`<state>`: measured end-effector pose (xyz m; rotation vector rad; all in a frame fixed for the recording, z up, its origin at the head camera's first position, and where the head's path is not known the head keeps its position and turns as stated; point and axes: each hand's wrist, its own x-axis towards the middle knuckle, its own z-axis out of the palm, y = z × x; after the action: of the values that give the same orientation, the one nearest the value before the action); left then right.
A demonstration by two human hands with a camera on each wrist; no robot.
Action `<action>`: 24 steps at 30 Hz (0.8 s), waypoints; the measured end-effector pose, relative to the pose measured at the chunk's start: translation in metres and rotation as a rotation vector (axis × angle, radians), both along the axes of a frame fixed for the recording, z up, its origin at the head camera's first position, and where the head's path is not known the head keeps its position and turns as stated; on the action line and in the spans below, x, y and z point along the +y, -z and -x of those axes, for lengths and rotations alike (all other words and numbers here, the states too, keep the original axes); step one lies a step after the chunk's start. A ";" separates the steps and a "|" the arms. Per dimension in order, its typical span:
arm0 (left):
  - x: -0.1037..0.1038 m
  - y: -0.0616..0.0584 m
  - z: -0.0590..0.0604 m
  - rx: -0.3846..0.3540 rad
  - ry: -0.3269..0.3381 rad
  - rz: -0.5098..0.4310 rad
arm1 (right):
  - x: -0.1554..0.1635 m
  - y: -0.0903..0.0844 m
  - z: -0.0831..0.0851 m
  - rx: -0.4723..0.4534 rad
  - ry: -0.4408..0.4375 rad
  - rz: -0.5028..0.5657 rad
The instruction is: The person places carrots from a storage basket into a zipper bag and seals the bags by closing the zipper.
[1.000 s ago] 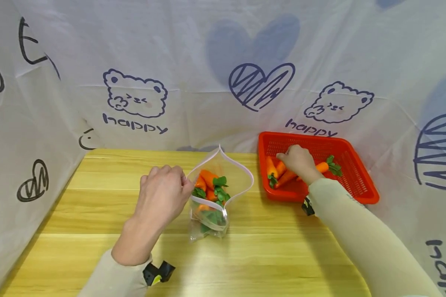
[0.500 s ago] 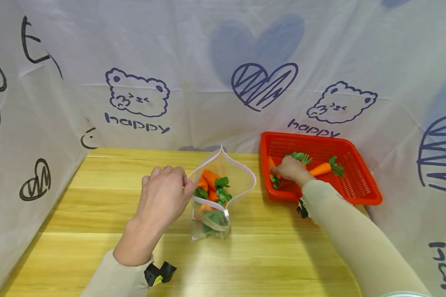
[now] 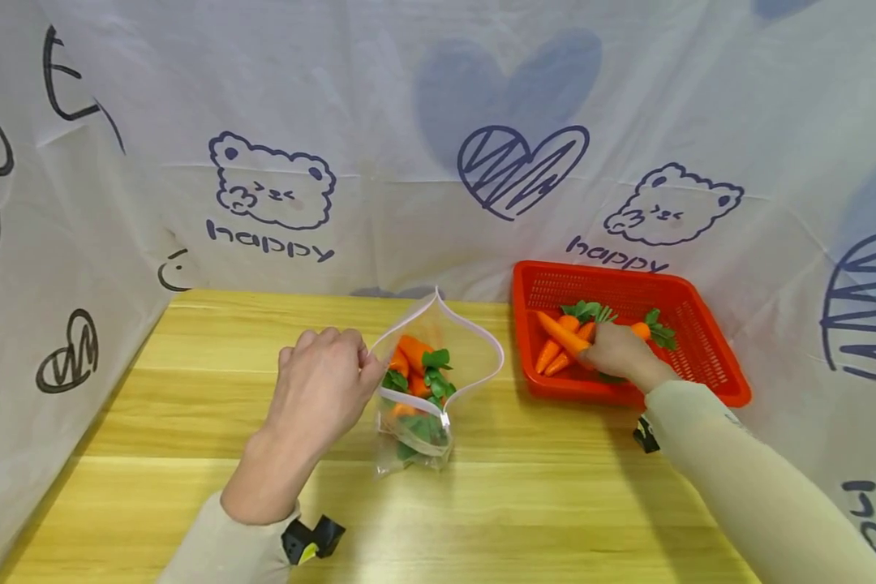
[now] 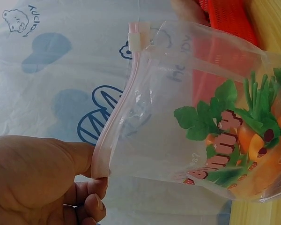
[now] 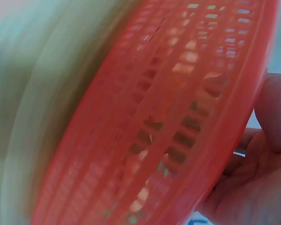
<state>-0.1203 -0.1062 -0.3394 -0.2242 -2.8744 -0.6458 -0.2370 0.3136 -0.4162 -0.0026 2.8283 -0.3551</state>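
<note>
My left hand [image 3: 324, 385] pinches the upper left edge of a clear slider zip bag [image 3: 498, 361] between thumb and fingers. The bag stands on the table with its mouth spread wide. Orange carrots [image 3: 414, 353] with green leaves fill its lower part, and pink printed lettering shows on its side in the left wrist view. Inside the red basket [image 3: 730, 393] my right hand [image 3: 628, 355] holds a carrot [image 3: 560, 332] near its leafy end, tip pointing to the far left. The basket wall hides most of the right fingers in the right wrist view.
Several other carrots [image 3: 549, 357] lie in the basket, one with leaves [image 3: 660, 331] toward its right side. The wooden table [image 3: 526, 503] ends at a white cloth [image 3: 380, 105] printed with bears and hearts, which stands behind and at both sides.
My right hand reached left and down among the carrots, then came back right with a carrot in its fingers. The left hand and the bag have stayed in place.
</note>
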 end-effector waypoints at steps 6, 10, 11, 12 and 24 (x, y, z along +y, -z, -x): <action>0.000 -0.001 0.000 0.012 0.002 0.006 | 0.016 0.001 -0.009 -0.035 0.024 -0.042; 0.001 -0.001 0.000 0.009 0.004 0.006 | 0.019 0.004 -0.012 -0.043 0.032 -0.040; 0.001 -0.001 0.000 0.006 0.004 0.005 | 0.019 0.005 -0.013 -0.045 0.040 -0.037; 0.001 -0.001 0.000 0.004 0.004 0.005 | 0.020 0.006 -0.013 -0.049 0.051 -0.032; 0.002 -0.001 0.000 -0.041 -0.012 -0.018 | 0.024 0.013 -0.015 -0.015 0.088 -0.011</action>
<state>-0.1198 -0.1045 -0.3386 -0.1940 -2.9053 -0.6812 -0.2219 0.3378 -0.4293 0.1268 2.8213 -0.3575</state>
